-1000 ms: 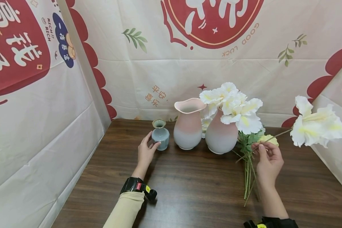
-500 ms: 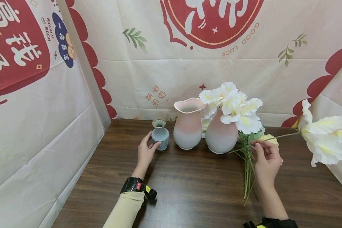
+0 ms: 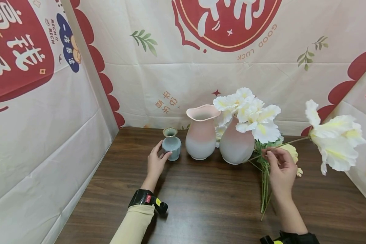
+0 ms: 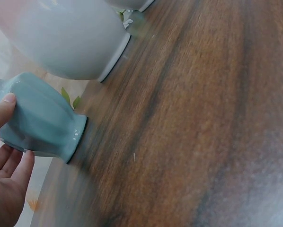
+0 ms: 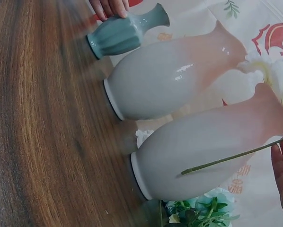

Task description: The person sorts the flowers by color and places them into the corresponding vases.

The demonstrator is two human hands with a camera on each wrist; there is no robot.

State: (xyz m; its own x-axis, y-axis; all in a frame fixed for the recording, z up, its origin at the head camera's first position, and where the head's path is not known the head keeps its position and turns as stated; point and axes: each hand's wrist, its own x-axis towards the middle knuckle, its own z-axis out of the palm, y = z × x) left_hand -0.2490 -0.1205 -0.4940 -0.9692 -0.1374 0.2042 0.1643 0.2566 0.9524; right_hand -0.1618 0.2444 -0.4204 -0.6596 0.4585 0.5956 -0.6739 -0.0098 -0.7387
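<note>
My left hand (image 3: 156,164) holds a small blue-green vase (image 3: 171,148) around its body, thumb on the near side. In the left wrist view this vase (image 4: 42,116) stands upright on the table. My right hand (image 3: 282,173) pinches the stem of a white artificial flower (image 3: 335,140); its bloom points right. The stem's cut end (image 5: 186,171) points left, in front of a pink-and-white vase (image 3: 236,145) in the middle of the table. A second pink-and-white vase (image 3: 200,142), with a wavy rim, stands between that one and the small vase.
White blooms (image 3: 253,115) hang over and beside the right-hand pink vase. A bundle of green stems (image 3: 264,189) lies by my right hand, with a pale yellow bloom (image 3: 289,150) behind it. A printed cloth (image 3: 164,78) hangs behind the brown wooden table (image 3: 201,206).
My right hand has shifted slightly left with the flower. The bloom dipped right, then came back left, and the stem's end now points left. My left hand and the vases have stayed put.
</note>
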